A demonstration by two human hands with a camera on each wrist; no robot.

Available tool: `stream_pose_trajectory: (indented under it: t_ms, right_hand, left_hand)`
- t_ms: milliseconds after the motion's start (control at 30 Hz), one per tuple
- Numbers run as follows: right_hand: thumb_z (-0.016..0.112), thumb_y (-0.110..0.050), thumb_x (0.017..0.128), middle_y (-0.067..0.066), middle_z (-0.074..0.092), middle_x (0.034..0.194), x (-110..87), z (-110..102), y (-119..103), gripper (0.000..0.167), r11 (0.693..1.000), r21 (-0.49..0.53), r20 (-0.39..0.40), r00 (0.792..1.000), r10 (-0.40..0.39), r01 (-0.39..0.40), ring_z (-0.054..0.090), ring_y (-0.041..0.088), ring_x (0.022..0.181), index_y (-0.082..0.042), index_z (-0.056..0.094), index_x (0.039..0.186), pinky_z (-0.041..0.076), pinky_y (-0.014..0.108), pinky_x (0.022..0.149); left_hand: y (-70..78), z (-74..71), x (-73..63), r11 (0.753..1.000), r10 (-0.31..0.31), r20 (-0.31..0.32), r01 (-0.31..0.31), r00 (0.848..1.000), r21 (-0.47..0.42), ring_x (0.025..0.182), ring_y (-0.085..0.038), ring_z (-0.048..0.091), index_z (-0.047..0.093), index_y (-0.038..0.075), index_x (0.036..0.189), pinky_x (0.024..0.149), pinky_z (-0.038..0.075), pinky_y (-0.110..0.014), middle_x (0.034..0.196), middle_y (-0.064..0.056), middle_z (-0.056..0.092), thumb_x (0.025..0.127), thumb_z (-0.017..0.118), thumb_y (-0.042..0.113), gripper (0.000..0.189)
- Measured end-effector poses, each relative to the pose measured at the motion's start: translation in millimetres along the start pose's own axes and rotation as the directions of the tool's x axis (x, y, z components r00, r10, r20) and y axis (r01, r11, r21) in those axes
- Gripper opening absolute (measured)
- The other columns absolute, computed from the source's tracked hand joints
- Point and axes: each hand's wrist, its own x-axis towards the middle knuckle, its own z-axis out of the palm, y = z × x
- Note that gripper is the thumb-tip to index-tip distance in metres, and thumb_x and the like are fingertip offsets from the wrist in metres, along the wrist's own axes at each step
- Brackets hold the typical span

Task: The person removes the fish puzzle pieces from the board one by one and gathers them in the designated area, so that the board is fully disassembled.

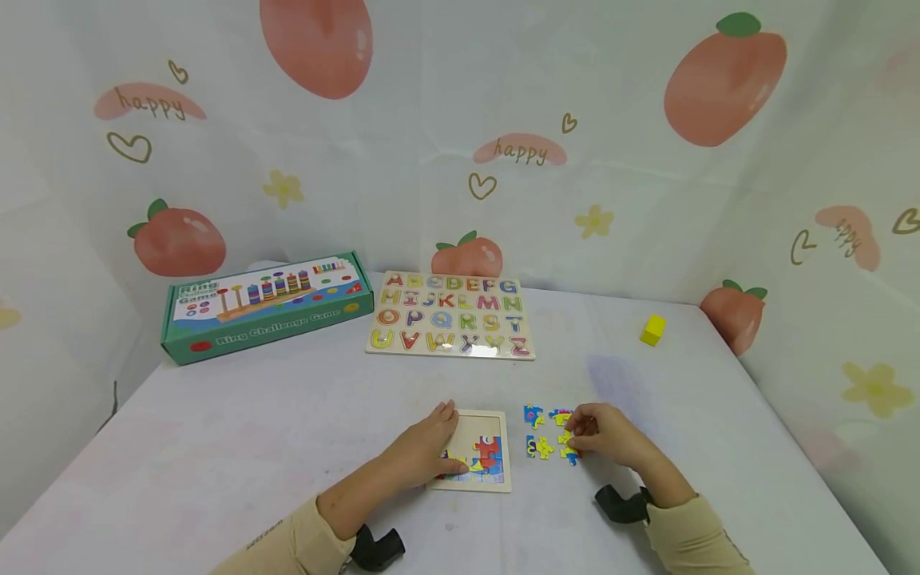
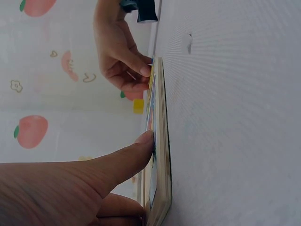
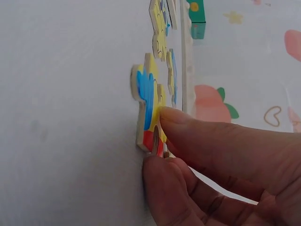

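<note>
A square wooden jigsaw tray [image 1: 506,451] lies near the front of the table, with red, yellow and blue pieces [image 1: 489,457] filling its lower and right part. My left hand [image 1: 422,452] rests over its left side, fingers stretched along that side. In the left wrist view the thumb [image 2: 141,146] presses down on the pieces. To the right of the tray, my right hand [image 1: 611,435] pinches a blue, yellow and red puzzle piece [image 3: 148,101] by its edge between thumb and finger. Other loose puzzle pieces [image 1: 533,416] lie between that hand and the tray.
Behind the tray lies a wooden alphabet board [image 1: 451,316]. A green Ring Challenge Game box [image 1: 269,307] stands at the back left, and a yellow block [image 1: 652,330] at the back right. A printed curtain [image 1: 402,160] hangs behind the white-covered table.
</note>
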Motion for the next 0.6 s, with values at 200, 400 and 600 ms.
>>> stream_pose_trajectory:
  t_ms: [200, 400, 600]
  right_hand:
    - [0.071, -0.006, 0.079, 0.003, 0.053, 0.073, -0.7, 0.2, -1.1, 0.016, 1.0, -0.003, 0.002, 1.0, 0.011, -0.011, 0.047, 0.013, 0.066, 0.003, 0.059, 0.087, 0.04, 0.019, 0.054]
    - [0.071, -0.005, 0.079, 0.002, 0.054, 0.072, -0.8, -0.6, -2.2, 0.016, 1.0, -0.011, 0.001, 1.0, 0.01, -0.01, 0.047, 0.012, 0.065, 0.003, 0.059, 0.087, 0.041, 0.019, 0.055]
    - [0.071, -0.006, 0.079, 0.002, 0.054, 0.071, -1.0, -0.5, -2.0, 0.017, 1.0, -0.016, 0.001, 1.0, 0.022, -0.022, 0.047, 0.013, 0.064, 0.002, 0.059, 0.086, 0.04, 0.019, 0.054]
  left_hand:
    - [-1.4, 1.0, 0.4, 1.0, 0.003, -0.002, -0.003, 1.0, -0.001, 0.141, -0.032, 0.025, 0.039, -0.008, 0.137, 0.111, 0.03, -0.046, 0.149, -0.02, 0.031, 0.078, 0.074, 0.033, 0.081]
    - [-0.7, 1.0, 0.0, 1.0, -0.003, -0.006, 0.003, 1.0, 0.004, 0.141, -0.032, 0.026, 0.039, -0.007, 0.137, 0.11, 0.031, -0.046, 0.149, -0.02, 0.032, 0.077, 0.075, 0.033, 0.081]
    - [0.7, -0.1, -1.1, 1.0, -0.008, -0.006, 0.008, 1.0, 0.007, 0.141, -0.031, 0.026, 0.039, -0.007, 0.138, 0.11, 0.031, -0.046, 0.149, -0.019, 0.032, 0.077, 0.075, 0.033, 0.081]
